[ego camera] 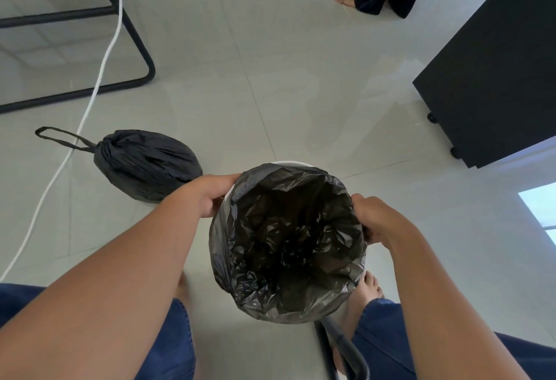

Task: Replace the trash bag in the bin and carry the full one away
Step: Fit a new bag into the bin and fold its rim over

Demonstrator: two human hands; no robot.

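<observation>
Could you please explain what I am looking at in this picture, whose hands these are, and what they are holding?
There is no machine here: a person wears a camera on the head, looking down at their own two arms. The left hand and the right hand each grip the edge of a fresh black bag, stretching it over the rim of a white bin. On the tiled floor to the left lies the full bag, tied shut, with a white cable beside it.

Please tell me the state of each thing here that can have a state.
New bag: open, lining the bin, edge partly folded over.
Bin: upright, rim bare at far side.
Full bag: tied, lying on the floor.
Left hand: gripping the bag edge.
Right hand: gripping the bag edge.
</observation>
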